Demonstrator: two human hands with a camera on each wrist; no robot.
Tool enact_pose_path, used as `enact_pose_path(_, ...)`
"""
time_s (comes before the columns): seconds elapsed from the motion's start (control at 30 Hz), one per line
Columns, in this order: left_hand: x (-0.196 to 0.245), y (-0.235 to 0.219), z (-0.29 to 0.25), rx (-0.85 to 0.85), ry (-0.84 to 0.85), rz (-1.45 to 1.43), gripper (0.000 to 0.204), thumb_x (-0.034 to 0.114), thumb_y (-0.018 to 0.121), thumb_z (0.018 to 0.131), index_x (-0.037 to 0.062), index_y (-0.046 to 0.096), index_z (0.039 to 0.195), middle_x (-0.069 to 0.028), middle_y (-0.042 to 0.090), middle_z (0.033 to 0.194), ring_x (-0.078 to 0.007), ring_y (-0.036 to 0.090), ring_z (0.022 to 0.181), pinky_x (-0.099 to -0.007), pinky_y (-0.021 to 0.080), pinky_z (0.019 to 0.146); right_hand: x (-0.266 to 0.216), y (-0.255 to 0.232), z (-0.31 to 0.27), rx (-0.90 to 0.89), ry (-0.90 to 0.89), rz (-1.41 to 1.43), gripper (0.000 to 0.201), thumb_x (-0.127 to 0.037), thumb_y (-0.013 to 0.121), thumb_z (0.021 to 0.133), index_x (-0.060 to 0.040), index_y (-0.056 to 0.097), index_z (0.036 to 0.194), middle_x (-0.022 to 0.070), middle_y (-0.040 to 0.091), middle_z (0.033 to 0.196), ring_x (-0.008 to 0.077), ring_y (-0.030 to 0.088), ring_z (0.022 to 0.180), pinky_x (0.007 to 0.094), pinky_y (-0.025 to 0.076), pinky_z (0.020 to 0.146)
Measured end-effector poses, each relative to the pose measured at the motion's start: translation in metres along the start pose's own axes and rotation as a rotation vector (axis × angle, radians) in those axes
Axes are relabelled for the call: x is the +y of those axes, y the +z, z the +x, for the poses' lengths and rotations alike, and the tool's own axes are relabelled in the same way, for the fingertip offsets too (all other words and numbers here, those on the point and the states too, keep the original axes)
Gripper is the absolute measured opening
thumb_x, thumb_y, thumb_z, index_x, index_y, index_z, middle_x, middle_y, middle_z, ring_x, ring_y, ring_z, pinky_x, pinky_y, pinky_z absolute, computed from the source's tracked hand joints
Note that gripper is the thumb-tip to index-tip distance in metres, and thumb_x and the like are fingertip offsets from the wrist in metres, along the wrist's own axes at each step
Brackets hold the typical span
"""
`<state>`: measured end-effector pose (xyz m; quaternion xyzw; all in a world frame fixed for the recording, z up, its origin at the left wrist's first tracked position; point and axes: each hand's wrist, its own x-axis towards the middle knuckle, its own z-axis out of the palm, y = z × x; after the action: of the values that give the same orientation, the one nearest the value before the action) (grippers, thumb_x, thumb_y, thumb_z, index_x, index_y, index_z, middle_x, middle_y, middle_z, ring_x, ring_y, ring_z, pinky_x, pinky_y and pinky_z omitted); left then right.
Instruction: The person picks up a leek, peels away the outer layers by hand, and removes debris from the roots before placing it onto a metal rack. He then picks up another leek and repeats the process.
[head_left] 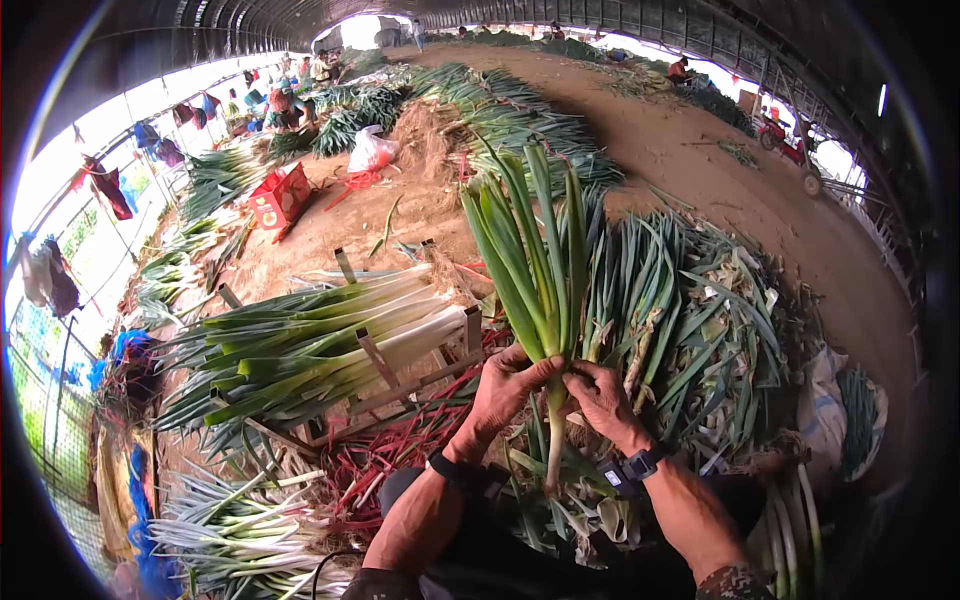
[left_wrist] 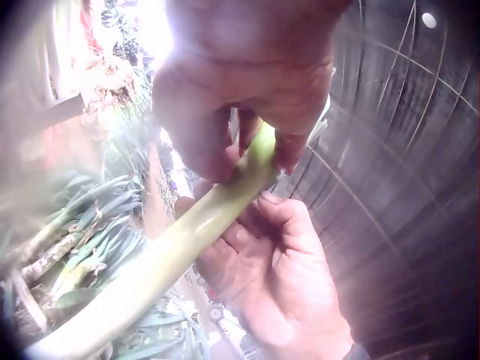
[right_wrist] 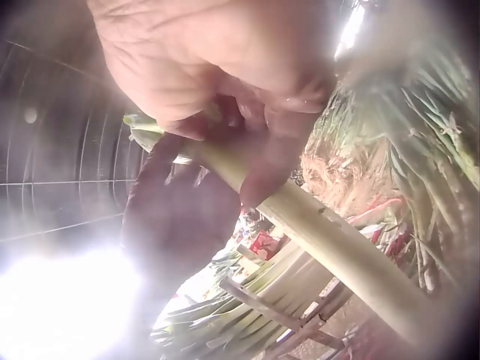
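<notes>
A large green onion (head_left: 556, 330) is held upright in the head view, leaves fanned upward and its pale stalk pointing down. The left hand (head_left: 508, 393) grips it from the left where leaves meet stalk, thumb across the front. From the other side the right hand (head_left: 603, 400) pinches the same part, close to the left thumb. In the left wrist view the pale stalk (left_wrist: 176, 244) slants down left from the left hand (left_wrist: 247, 82), with the right hand (left_wrist: 281, 277) below it. The right wrist view shows the right hand's (right_wrist: 225, 75) fingers around the stalk (right_wrist: 322, 232).
Trimmed onions (head_left: 330, 335) lie in a wooden rack (head_left: 375, 357) at the left, red ties (head_left: 400, 445) beside it. Loose onions (head_left: 245, 530) lie front left. Leafy piles (head_left: 720, 340) cover the right side. A red bag (head_left: 281, 197) stands farther back.
</notes>
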<state>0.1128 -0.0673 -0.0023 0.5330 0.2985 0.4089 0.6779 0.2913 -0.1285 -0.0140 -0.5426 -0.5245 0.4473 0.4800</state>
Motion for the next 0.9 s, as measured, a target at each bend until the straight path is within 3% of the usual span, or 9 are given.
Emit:
enact_pose_path(0.2, -0.006, 0.007, 0.005, 0.004, 0.012, -0.022, 0.030, 0.019, 0.076, 0.091, -0.0002, 0.070, 0.112, -0.0040, 0.072, 0.102, -0.0094, 0.063, 0.092, -0.0279, 0.051, 0.085, 0.000, -0.004, 0.003, 0.125, -0.068, -0.323, 0.035, -0.030, 0.060, 0.095, 0.0025, 0.069, 0.103, 0.0127, 0.069, 0.078, 0.0178, 0.064, 0.071, 0.0356, 0.050, 0.066)
enact_pose_path(0.3, 0.000, 0.010, 0.002, -0.061, 0.005, -0.030, 0.029, 0.019, 0.076, 0.091, 0.0001, 0.070, 0.112, -0.0034, 0.072, 0.103, -0.0092, 0.063, 0.092, -0.0280, 0.051, 0.085, 0.021, -0.008, 0.010, 0.172, -0.013, -0.157, 0.032, -0.028, 0.056, 0.098, 0.0022, 0.065, 0.099, 0.0015, 0.061, 0.075, 0.0080, 0.054, 0.061, 0.0263, 0.046, 0.052)
enact_pose_path(0.37, -0.005, 0.004, 0.009, -0.075, -0.072, -0.156, 0.030, 0.017, 0.075, 0.091, 0.0002, 0.069, 0.115, -0.0030, 0.071, 0.106, -0.0110, 0.064, 0.095, -0.0289, 0.051, 0.089, -0.009, -0.007, 0.001, 0.134, 0.093, -0.027, 0.031, -0.031, 0.061, 0.096, -0.0003, 0.068, 0.098, 0.0007, 0.062, 0.071, 0.0084, 0.058, 0.057, 0.0253, 0.048, 0.049)
enact_pose_path(0.43, -0.007, 0.008, 0.013, -0.038, 0.071, -0.155, 0.042, 0.019, 0.077, 0.089, -0.0001, 0.064, 0.123, -0.0049, 0.070, 0.111, -0.0119, 0.065, 0.097, -0.0304, 0.052, 0.089, -0.008, -0.005, 0.003, 0.183, -0.004, -0.140, 0.030, -0.029, 0.062, 0.095, -0.0002, 0.067, 0.098, 0.0033, 0.064, 0.072, 0.0101, 0.059, 0.058, 0.0271, 0.049, 0.051)
enact_pose_path(0.53, -0.017, 0.019, 0.014, 0.056, 0.277, 0.203, 0.065, 0.023, 0.083, 0.084, -0.0003, 0.051, 0.135, -0.0112, 0.069, 0.111, -0.0138, 0.065, 0.097, -0.0296, 0.055, 0.081, 0.010, -0.002, 0.005, 0.220, -0.110, -0.296, 0.025, -0.023, 0.062, 0.093, 0.0008, 0.066, 0.098, 0.0108, 0.067, 0.074, 0.0148, 0.063, 0.065, 0.0340, 0.051, 0.060)
enact_pose_path(0.63, -0.019, 0.022, 0.013, 0.166, 0.203, -0.001, 0.061, 0.021, 0.081, 0.086, -0.0012, 0.052, 0.134, -0.0108, 0.069, 0.109, -0.0130, 0.065, 0.096, -0.0283, 0.054, 0.081, 0.012, 0.004, 0.002, 0.215, -0.140, -0.285, 0.024, -0.021, 0.061, 0.094, 0.0024, 0.065, 0.098, 0.0104, 0.066, 0.072, 0.0159, 0.064, 0.069, 0.0354, 0.051, 0.063)
enact_pose_path(0.77, -0.029, 0.014, 0.018, 0.112, 0.216, -0.234, 0.040, 0.021, 0.071, 0.095, -0.0017, 0.058, 0.125, -0.0068, 0.070, 0.104, -0.0107, 0.063, 0.092, -0.0266, 0.052, 0.081, 0.025, 0.015, 0.005, 0.202, -0.022, 0.364, 0.025, -0.021, 0.060, 0.096, 0.0021, 0.065, 0.101, 0.0079, 0.068, 0.091, 0.0149, 0.064, 0.078, 0.0311, 0.055, 0.068)
enact_pose_path(0.8, -0.026, 0.014, 0.018, 0.136, 0.237, -0.199, 0.034, 0.027, 0.063, 0.100, -0.0007, 0.061, 0.121, -0.0068, 0.070, 0.103, -0.0112, 0.063, 0.090, -0.0264, 0.052, 0.079, 0.009, 0.022, 0.002, 0.191, -0.085, 0.423, 0.024, -0.023, 0.061, 0.097, -0.0017, 0.067, 0.106, 0.0049, 0.068, 0.091, 0.0138, 0.066, 0.081, 0.0296, 0.056, 0.071)
enact_pose_path(0.9, -0.019, 0.012, 0.017, 0.200, 0.173, -0.289, 0.037, 0.034, 0.058, 0.103, 0.0009, 0.062, 0.119, -0.0070, 0.069, 0.103, -0.0119, 0.063, 0.088, -0.0266, 0.053, 0.078, 0.014, 0.026, 0.006, 0.159, 0.078, 0.673, 0.022, -0.021, 0.060, 0.097, -0.0015, 0.068, 0.105, 0.0055, 0.069, 0.091, 0.0142, 0.068, 0.082, 0.0300, 0.057, 0.072)
